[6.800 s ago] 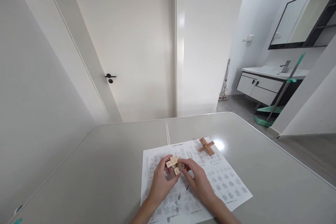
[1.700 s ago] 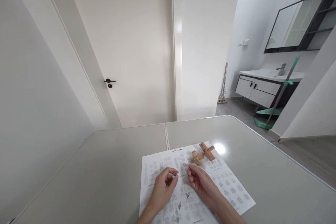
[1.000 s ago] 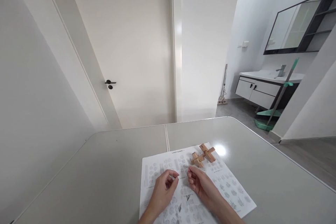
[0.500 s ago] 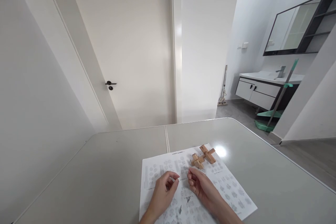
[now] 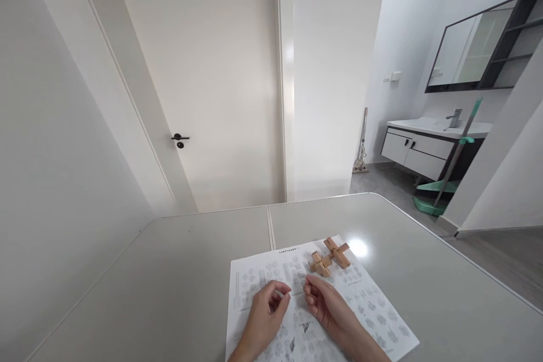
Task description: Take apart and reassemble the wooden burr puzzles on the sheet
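Observation:
Both hands rest over a printed white sheet (image 5: 237, 267) on the table. My left hand (image 5: 266, 311) is loosely curved with a small gap between thumb and fingertips, and nothing shows in it. To its right, my right hand (image 5: 328, 308) has its fingers curled in and the thumb against them, with no object visible there. Just beyond the right hand, on the sheet's far right part, lie a smaller wooden interlocking puzzle (image 5: 321, 264) and a larger cross-shaped wooden puzzle (image 5: 337, 252), close together. Neither hand touches them.
The grey table (image 5: 169, 283) has a seam running across it near the sheet. Behind it stands a white door (image 5: 224, 79) with a black handle (image 5: 180, 137). At right are a sink cabinet (image 5: 418, 150), a mop (image 5: 362, 144) and a green dustpan (image 5: 429, 206).
The whole view has shifted slightly, with the scene a little lower in the picture. Hands and wooden puzzles keep their places on the sheet.

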`<state>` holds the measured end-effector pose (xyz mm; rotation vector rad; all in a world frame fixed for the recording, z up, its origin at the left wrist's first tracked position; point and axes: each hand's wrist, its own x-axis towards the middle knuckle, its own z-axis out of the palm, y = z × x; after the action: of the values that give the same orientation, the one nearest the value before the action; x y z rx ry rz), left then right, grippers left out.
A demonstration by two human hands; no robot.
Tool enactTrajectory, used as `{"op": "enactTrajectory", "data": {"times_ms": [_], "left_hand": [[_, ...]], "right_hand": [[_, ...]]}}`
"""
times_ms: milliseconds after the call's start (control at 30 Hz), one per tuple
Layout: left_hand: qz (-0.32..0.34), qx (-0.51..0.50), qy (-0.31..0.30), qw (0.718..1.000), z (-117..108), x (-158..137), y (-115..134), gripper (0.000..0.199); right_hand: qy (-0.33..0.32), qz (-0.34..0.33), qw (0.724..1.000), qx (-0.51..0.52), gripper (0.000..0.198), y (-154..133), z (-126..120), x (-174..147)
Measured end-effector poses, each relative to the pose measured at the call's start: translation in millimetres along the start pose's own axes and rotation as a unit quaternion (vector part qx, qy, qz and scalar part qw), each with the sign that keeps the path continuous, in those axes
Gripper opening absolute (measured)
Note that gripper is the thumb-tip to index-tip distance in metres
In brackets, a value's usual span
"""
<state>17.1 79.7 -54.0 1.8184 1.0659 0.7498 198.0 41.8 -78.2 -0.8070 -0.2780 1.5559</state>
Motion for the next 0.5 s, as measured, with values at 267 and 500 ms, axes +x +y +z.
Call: {"op": "enactTrajectory", "data": {"times_ms": [267,500], "left_hand": [[-0.004,0.004,0.005,1.000,0.9,0.6,-3.8,0.037],[0.000,0.001,0.008,1.000,0.9,0.6,-3.9,0.039]], "right_hand": [[0.003,-0.001,1.000,0.003,0.034,1.0,0.8,0.6],[0.004,0.002,1.000,0.002,0.034,-1.6,5.1,-1.2]]}}
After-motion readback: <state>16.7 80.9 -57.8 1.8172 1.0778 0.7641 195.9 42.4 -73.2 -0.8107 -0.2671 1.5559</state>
